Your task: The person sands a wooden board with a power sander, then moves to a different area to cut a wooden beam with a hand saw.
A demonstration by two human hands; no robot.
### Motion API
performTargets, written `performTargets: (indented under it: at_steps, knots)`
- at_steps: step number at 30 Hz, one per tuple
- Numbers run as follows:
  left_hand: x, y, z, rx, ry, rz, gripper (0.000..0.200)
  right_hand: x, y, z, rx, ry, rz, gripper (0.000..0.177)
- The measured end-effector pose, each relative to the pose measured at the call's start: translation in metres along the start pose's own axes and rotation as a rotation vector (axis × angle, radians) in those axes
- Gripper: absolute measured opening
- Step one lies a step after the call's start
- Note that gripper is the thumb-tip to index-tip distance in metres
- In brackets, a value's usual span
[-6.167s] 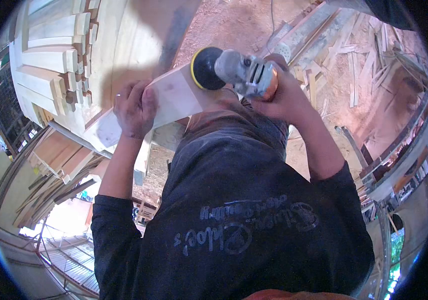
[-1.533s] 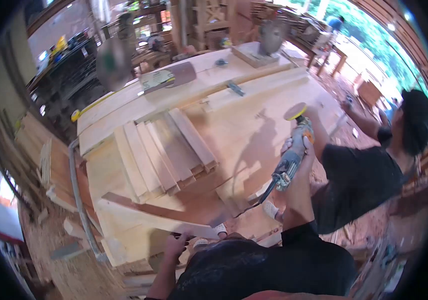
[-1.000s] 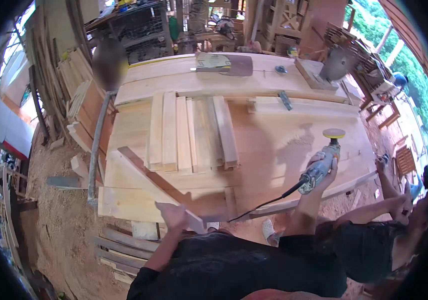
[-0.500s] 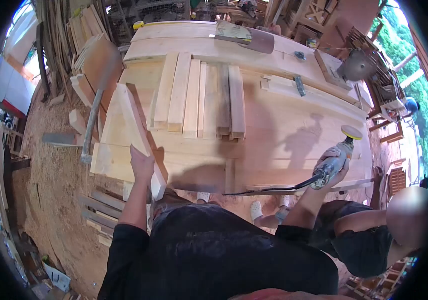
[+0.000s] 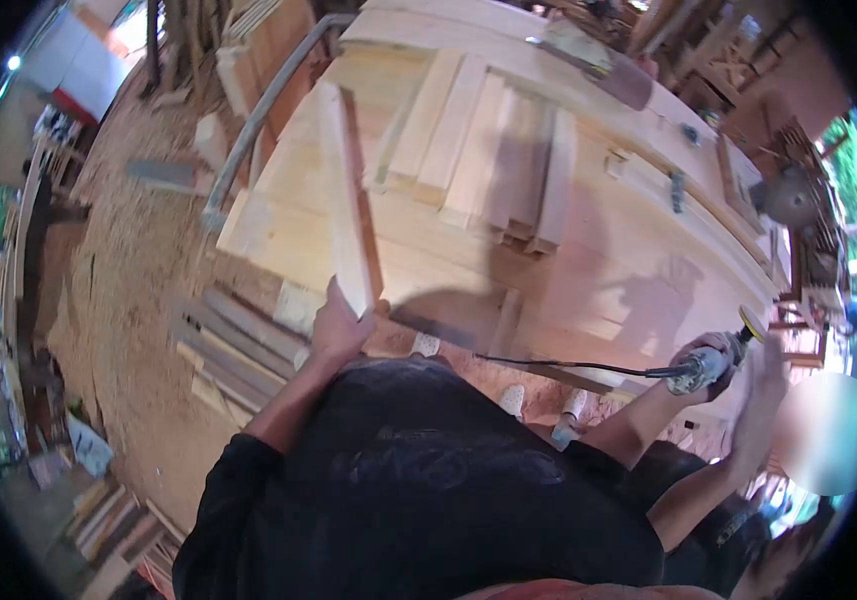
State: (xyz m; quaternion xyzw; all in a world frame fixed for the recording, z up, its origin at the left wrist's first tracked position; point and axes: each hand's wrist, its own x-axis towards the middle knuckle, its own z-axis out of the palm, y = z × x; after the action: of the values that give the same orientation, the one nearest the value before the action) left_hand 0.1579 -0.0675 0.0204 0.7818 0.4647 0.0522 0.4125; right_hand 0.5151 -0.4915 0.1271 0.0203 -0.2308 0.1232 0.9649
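A long pale wooden board (image 5: pixel 346 205) slants across the left part of the worktable. My left hand (image 5: pixel 340 328) is closed around its near end, thumb along the edge. Off to the right, my right hand (image 5: pixel 710 378) grips the body of a handheld power sander (image 5: pixel 698 366). Its round yellow-rimmed pad (image 5: pixel 750 323) points away to the right, raised off the wood. A black cord (image 5: pixel 568 364) trails left from the sander's rear end. Another person's hand (image 5: pixel 770 375) is up right beside the sander.
Several wooden strips (image 5: pixel 453 130) lie side by side on the panelled worktable (image 5: pixel 608 270). At the far edge rests a dark rolled sheet (image 5: pixel 623 82). A curved grey pipe (image 5: pixel 266 110) stands at the left. Stacked slats (image 5: pixel 238 345) sit on the dirt floor.
My view has turned and tilted. My left hand has come to the board's near end. The sander has moved right and turned. The other person's arm has come up beside it.
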Motion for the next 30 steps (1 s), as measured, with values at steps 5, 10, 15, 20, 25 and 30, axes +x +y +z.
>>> performTargets:
  at_steps: [5,10,15,20,25,30]
  knots:
    - [-0.006,-0.005,-0.004,0.134,-0.062,-0.017,0.069,-0.002,-0.015,0.006,-0.027,0.084,0.022,0.023]
    - [0.004,-0.001,-0.013,0.174,-0.154,-0.079,0.090,-0.002,-0.029,0.005,-0.068,0.148,0.037,0.025]
    - [0.035,0.023,-0.008,0.090,-0.037,-0.215,0.116,0.006,-0.058,0.013,-0.239,0.221,-0.024,0.028]
    - [0.057,0.029,0.001,0.029,0.027,-0.237,0.102,-0.007,-0.079,0.026,-0.866,0.329,-0.231,0.033]
    - [0.062,-0.033,-0.016,-0.267,0.103,-0.141,0.088,-0.049,-0.036,0.025,-1.676,0.463,-0.436,0.038]
    - [0.066,-0.111,-0.083,-0.591,0.036,0.040,0.071,-0.121,0.045,0.029,-2.071,0.526,-0.376,0.043]
